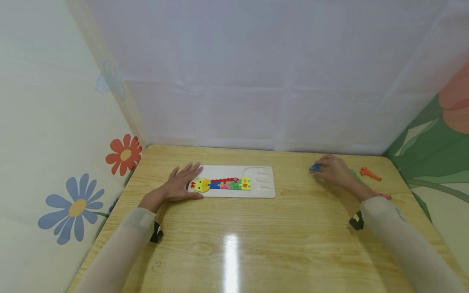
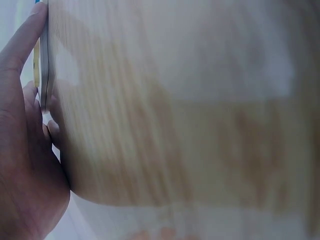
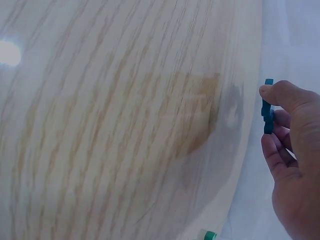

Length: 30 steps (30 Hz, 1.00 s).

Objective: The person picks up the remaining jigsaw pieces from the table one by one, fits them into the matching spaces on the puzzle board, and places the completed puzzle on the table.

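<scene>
A blue puzzle piece [image 1: 314, 168] was pinched by the right hand [image 1: 334, 171] over the wood-grain table [image 1: 286, 224], a giraffe puzzle board [image 1: 225, 171] was framed at its left end by the left hand [image 1: 181, 184], fingers spread, an orange piece [image 1: 371, 174] was seen at right.

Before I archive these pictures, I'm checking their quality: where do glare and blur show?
Head: bright glare streak on the near tabletop; left wrist: wood grain smeared and blurry; right wrist: white glare spot at upper left, held piece fairly crisp.
</scene>
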Motion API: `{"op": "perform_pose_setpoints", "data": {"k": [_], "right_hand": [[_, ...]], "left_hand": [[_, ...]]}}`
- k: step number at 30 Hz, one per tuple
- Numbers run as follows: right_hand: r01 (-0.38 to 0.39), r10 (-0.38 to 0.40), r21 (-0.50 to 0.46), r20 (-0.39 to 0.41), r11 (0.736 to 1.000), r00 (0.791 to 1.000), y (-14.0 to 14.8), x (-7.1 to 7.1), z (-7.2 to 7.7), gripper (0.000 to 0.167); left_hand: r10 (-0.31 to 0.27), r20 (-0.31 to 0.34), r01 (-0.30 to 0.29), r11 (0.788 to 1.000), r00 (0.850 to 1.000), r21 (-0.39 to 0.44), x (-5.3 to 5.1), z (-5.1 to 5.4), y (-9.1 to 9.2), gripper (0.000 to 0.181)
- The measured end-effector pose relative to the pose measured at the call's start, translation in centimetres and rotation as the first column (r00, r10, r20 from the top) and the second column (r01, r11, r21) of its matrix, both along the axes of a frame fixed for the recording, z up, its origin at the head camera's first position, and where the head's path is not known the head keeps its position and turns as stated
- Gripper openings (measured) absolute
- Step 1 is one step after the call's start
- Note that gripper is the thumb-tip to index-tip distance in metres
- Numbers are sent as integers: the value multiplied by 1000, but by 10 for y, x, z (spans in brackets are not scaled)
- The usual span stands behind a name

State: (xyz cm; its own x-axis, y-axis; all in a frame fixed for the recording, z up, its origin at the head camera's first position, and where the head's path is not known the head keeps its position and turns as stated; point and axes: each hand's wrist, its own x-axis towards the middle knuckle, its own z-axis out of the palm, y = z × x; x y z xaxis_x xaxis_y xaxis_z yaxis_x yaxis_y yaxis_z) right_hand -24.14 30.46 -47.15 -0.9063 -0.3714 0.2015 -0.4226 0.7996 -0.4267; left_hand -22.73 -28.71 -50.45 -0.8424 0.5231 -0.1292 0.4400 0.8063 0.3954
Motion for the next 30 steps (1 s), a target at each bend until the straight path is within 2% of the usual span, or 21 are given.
{"op": "perform_pose_setpoints", "data": {"k": [9, 22, 30], "right_hand": [[-29, 29, -11, -9, 1000, 1000, -8, -3, -1, 42], [-47, 46, 15, 35, 999, 998, -20, -4, 7, 43], [-87, 87, 2, -47, 996, 995, -25, -7, 5, 40]], "left_hand": [[-2, -2, 2, 1000, 1000, 3, 0, 0, 0, 112], [-7, 9, 7, 1000, 1000, 3, -2, 0, -1, 112], [-9, 8, 9, 1000, 1000, 8, -2, 0, -2, 112]]}}
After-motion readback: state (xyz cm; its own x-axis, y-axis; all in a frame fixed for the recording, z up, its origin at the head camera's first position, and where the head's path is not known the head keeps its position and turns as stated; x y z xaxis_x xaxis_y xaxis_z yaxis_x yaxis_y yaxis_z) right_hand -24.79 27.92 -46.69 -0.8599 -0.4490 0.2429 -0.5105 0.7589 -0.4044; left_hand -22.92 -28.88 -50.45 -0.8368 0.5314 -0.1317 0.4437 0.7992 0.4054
